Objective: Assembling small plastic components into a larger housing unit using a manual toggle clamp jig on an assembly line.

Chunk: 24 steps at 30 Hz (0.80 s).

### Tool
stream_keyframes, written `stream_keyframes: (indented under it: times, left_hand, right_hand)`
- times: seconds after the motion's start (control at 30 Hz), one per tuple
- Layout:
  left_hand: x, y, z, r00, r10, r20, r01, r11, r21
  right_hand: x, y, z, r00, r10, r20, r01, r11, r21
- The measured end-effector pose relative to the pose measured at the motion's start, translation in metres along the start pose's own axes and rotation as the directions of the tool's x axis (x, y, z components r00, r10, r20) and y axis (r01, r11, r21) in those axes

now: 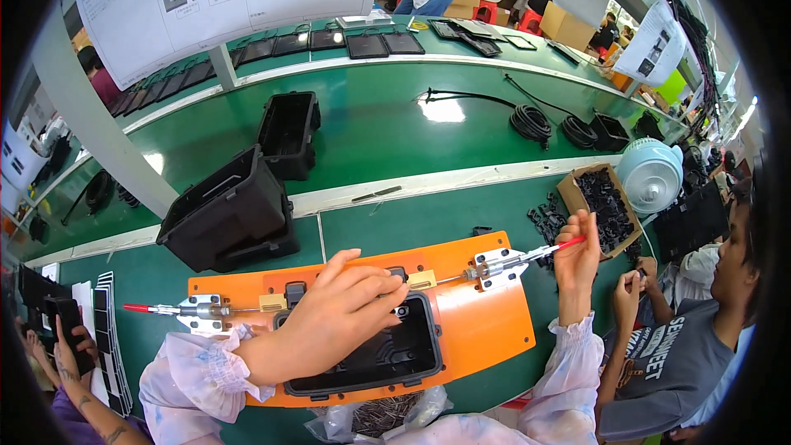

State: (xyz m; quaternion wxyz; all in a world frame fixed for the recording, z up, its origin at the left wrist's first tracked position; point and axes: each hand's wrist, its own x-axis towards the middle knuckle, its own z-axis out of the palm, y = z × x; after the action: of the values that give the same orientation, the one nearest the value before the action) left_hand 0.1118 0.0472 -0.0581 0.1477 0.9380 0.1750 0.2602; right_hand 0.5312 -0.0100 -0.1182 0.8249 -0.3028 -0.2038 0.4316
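Note:
An orange fixture plate (482,321) lies on the bench with a black plastic box (428,363) set in it, open side up. My left hand (342,313) reaches over the box's far rim, fingers stretched and slightly apart; what lies under the palm is hidden. At the plate's right end, my right hand (577,259) is closed round the red handle of a push-pull toggle clamp (498,265). A matching toggle clamp (204,311) sits at the left end, its red handle pointing outward. Brass-coloured blocks (423,280) stand along the box's far side.
Two black cases (227,214) (288,136) stand back left. A cardboard box (606,206) of small black parts and a pale blue fan (649,175) are at right. A bag of screws (383,414) lies nearest me. A co-worker (684,346) sits right; another person's hands (66,346) show left.

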Motion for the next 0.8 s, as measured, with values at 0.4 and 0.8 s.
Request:
stream_keyframes:
  times: [0.4,0.8]
  left_hand:
    - [0.002,0.002,0.002,1.0,-0.005,-0.014,0.006,0.998,0.07]
    - [-0.048,-0.002,-0.088,0.931,-0.304,-0.204,0.34,0.924,0.175]
  right_hand:
    - [-0.05,0.002,0.159,0.792,0.028,0.61,0.598,0.166,-0.784]
    - [-0.079,0.041,0.2,0.355,0.316,0.88,0.925,-0.256,-0.282]
